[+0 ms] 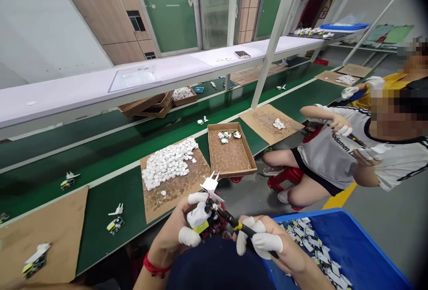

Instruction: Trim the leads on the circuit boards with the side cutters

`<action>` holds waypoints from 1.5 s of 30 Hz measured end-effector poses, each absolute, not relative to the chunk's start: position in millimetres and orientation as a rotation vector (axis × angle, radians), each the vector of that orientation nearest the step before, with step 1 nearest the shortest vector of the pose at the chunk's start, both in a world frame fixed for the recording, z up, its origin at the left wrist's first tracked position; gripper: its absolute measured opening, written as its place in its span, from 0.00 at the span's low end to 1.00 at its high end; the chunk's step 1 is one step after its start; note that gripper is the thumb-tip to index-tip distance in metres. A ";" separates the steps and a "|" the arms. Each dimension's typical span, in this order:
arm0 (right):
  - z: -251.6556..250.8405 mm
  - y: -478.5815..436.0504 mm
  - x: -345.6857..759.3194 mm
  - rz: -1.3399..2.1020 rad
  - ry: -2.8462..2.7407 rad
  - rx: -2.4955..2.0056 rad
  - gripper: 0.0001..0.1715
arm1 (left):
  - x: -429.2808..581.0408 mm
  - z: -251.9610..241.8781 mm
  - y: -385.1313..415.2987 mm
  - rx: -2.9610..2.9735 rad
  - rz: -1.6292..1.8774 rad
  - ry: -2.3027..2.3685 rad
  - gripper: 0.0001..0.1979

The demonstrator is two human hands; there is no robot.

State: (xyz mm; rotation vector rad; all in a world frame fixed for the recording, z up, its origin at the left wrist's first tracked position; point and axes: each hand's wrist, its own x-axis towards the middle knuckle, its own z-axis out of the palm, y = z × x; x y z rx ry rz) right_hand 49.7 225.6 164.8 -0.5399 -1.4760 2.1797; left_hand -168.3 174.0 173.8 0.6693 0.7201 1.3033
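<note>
My left hand (197, 218), in white finger cots, closes around a small electronic assembly (203, 225). A white two-pronged piece (210, 184) sticks up from its top, and yellow and dark parts show beneath. My right hand (259, 236), also in finger cots, grips a black stick-shaped tool (247, 230) with a yellow band. The tool's front end reaches the assembly; its tip is hidden there. To the left, a similar assembly (115, 224) with a white pronged piece lies on the green bench (100, 201).
White pieces are heaped on a cardboard sheet (157, 203) ahead. Beside it stands a shallow cardboard tray (230, 163) with several assemblies. A blue bin (364, 241) of white-and-dark parts is at my right. A co-worker (337, 152) sits beyond it; a white shelf (187, 69) runs above the bench.
</note>
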 end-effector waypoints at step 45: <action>96.8 153.3 41.8 1.260 -1.184 -1.273 0.20 | -135.4 124.5 204.6 0.647 1.109 0.835 0.38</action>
